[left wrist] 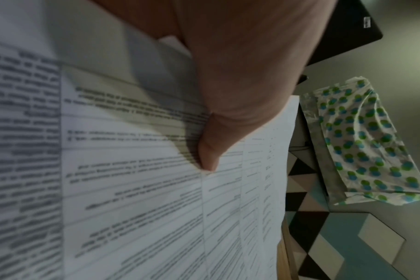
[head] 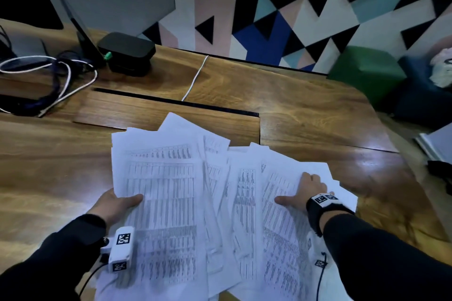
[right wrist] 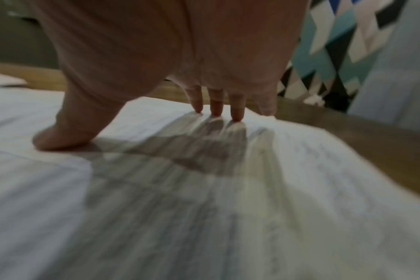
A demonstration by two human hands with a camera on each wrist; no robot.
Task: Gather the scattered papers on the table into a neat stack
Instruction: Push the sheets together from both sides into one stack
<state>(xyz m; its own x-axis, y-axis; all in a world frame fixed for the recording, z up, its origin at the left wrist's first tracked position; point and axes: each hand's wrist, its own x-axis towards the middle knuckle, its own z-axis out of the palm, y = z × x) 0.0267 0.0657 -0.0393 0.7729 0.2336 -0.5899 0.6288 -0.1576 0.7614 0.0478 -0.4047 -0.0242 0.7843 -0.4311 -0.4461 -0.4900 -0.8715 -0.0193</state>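
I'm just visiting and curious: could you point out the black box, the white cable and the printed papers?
Rounded black plastic box (head: 127, 47), head view, on its top face.
Thin white cable (head: 195, 76), head view, mid-length on the table.
White printed papers (head: 168, 203), head view, on the left sheet's middle.

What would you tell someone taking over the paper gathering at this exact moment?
Left hand: grips the left edge of the leftmost sheets, thumb on top, fingers hidden beneath.
Right hand: fingertips and thumb press down on the rightmost sheet; nothing is in its grip.
Papers: fanned out and overlapping at the near edge of the wooden table, partly drawn together, corners still splayed at different angles.
Done: sheets pulled into one overlapping spread.
Left: probably slide the right sheets toward the left bundle, then square the edges into one stack.
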